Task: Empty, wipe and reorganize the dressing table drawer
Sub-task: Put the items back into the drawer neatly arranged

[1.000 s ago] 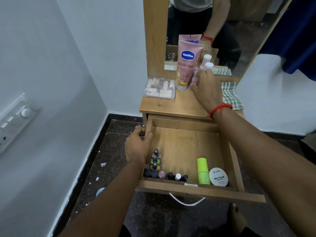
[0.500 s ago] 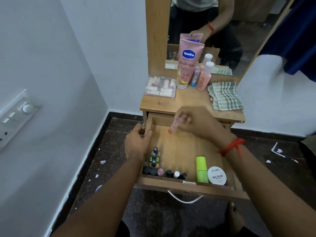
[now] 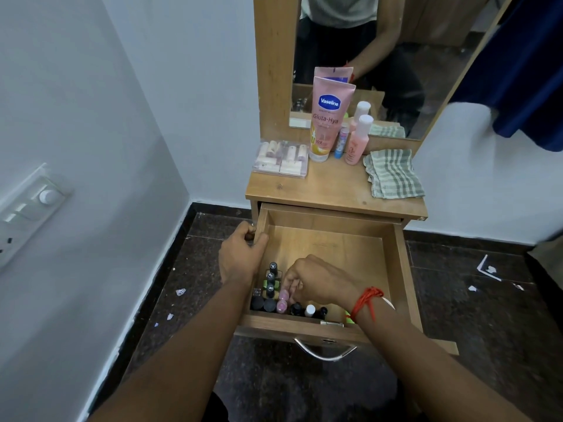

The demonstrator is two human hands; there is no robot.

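Observation:
The wooden drawer (image 3: 393,269) stands pulled out below the table top. My left hand (image 3: 240,257) grips its left wall. My right hand (image 3: 313,280) is low in the front left corner, its fingertips closed on a small pink bottle (image 3: 284,295) that stands among several small dark-capped nail polish bottles (image 3: 271,280). Another pink bottle (image 3: 281,306) and a white-capped one (image 3: 309,310) stand along the front wall. My right forearm hides the green container and the white jar.
On the table top (image 3: 332,190) stand a pink Vaseline tube (image 3: 329,117), a pink bottle with white cap (image 3: 358,138), a slim blue stick (image 3: 341,144), a clear box of small tubes (image 3: 281,158) and a folded striped cloth (image 3: 393,173). Mirror behind. Wall with switch panel left.
My right hand came from the table top down into the drawer with a small pink bottle and now sets it among the nail polishes. My left hand stayed on the drawer wall.

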